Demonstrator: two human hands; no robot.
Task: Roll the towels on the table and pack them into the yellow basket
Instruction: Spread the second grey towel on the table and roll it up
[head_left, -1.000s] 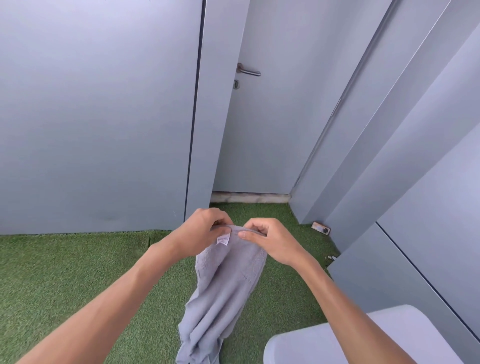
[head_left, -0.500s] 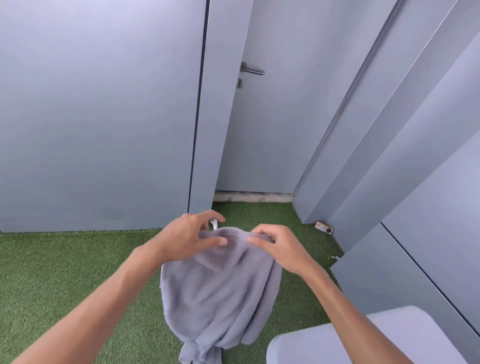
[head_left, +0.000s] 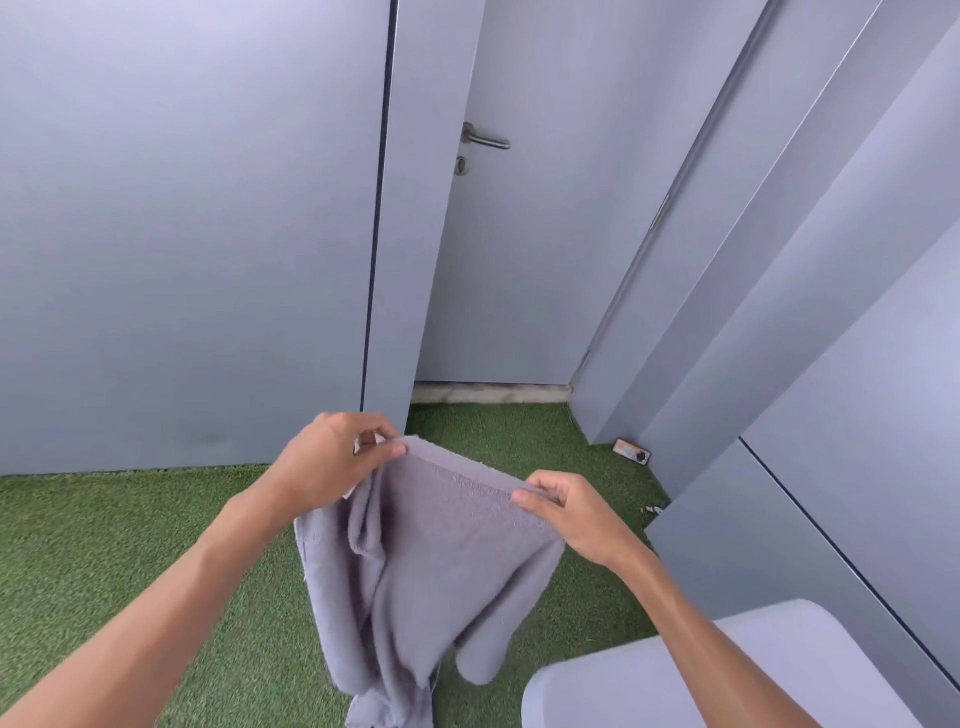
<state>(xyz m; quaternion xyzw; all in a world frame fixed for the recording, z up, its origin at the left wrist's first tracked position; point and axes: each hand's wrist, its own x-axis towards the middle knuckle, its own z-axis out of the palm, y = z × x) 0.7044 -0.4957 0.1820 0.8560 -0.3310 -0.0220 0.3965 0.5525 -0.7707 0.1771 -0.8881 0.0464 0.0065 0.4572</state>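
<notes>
A grey towel hangs in the air in front of me, spread between both hands along its top hem. My left hand pinches the hem's left corner, where a small white label shows. My right hand pinches the hem further right and lower. The towel's lower part droops in folds toward the bottom edge of the view. A corner of the white table shows at the bottom right. The yellow basket is out of view.
Green artificial grass covers the floor. Grey wall panels stand ahead and to the right, with a grey door and metal handle behind. A small phone-like object lies on the grass by the right wall.
My hands have moved apart along the hem, the right one sliding right and down. The towel has opened from a narrow bunch into a wider sheet.
</notes>
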